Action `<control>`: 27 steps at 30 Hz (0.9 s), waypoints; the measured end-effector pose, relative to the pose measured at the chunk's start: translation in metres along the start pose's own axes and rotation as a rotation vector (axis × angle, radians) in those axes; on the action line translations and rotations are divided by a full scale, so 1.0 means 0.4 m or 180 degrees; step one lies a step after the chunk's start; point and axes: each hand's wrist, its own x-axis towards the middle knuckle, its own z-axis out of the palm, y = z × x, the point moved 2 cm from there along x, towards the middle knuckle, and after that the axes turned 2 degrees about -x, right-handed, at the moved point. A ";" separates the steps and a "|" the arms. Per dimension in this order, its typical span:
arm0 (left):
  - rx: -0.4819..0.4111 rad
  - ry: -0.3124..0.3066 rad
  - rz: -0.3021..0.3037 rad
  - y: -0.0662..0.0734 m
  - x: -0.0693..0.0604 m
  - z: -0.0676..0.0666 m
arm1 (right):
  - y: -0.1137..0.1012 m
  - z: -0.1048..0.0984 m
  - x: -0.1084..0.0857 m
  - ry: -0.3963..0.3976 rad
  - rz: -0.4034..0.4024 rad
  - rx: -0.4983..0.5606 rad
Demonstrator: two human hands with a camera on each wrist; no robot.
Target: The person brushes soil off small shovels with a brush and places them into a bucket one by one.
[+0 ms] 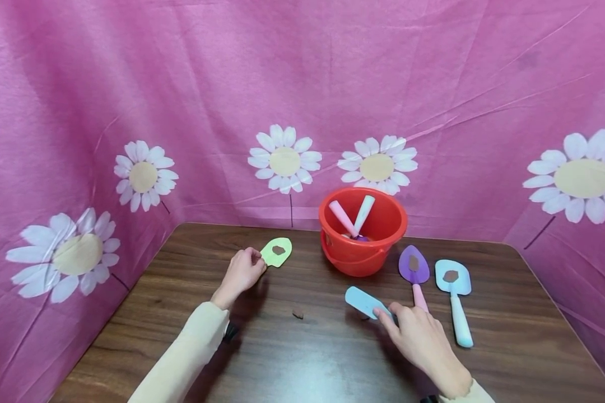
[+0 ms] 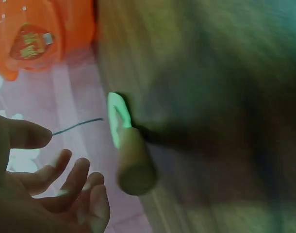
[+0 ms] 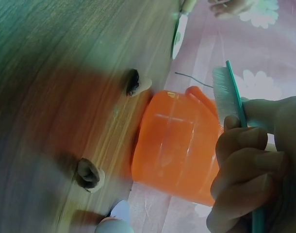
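My right hand (image 1: pixel 423 336) grips a light blue brush (image 3: pixel 227 97) with pale bristles, held above the table on the right. Over the handle of a green toy shovel (image 1: pixel 276 252) hovers my left hand (image 1: pixel 242 274). In the left wrist view its fingers (image 2: pixel 73 179) are loosely bent and apart from the shovel's handle (image 2: pixel 136 170). The green blade carries a brown patch. A small dark brown scrap (image 1: pixel 297 315) lies mid-table; a second brown scrap (image 3: pixel 90 174) shows in the right wrist view, near the brush.
A red bucket (image 1: pixel 358 260) stands at the back, with pink and pale handles sticking out. To its right lie a purple shovel (image 1: pixel 405 264) and a pale blue shovel (image 1: pixel 460 322), both with brown patches on their blades. A pink flowered cloth (image 1: pixel 232 84) hangs around the table.
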 end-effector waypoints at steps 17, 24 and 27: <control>0.0578 -0.0588 -0.0032 -0.080 -0.012 0.054 | 0.009 0.006 -0.006 0.0073 -0.0033 -0.0056; 0.0407 -0.0686 -0.0094 -0.079 -0.008 0.053 | 0.010 0.007 -0.010 0.0040 -0.0014 -0.0057; 0.0383 -0.0690 -0.0064 -0.079 -0.004 0.054 | 0.008 0.006 -0.012 0.0012 -0.0025 -0.0055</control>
